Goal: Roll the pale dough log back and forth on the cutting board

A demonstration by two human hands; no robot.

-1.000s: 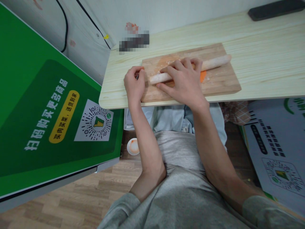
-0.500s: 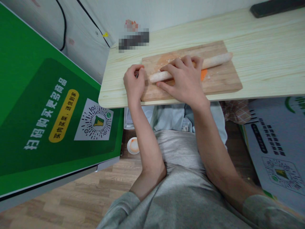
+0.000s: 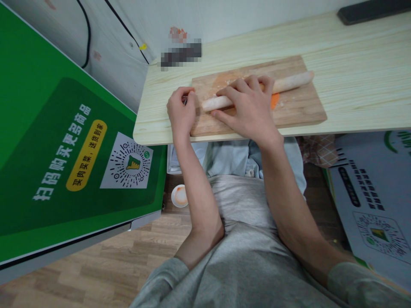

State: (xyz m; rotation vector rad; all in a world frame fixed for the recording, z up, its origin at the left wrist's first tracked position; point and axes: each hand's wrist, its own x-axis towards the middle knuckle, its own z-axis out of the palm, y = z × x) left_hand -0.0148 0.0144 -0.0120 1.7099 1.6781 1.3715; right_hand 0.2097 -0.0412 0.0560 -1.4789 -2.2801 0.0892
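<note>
A pale, flour-dusted rolling pin (image 3: 293, 82) lies slantwise over the wooden cutting board (image 3: 308, 107). My right hand (image 3: 253, 109) rests over its middle, fingers bent across the far side and thumb along the near side. Under the pin and that hand shows a flat orange piece (image 3: 275, 101) that looks like dough; most of it is hidden. At the board's left edge, my left hand (image 3: 181, 111) is closed, with fingers curled and thumb against the edge. A small dark spot shows between its thumb and fingers, too small to name.
The board sits on a light wood-grain table (image 3: 362, 90) near its front edge. At the far right lies a long black object (image 3: 374, 10). A green sign panel (image 3: 28, 141) stands on the left. Below the table is a white bowl (image 3: 180, 196) with orange residue.
</note>
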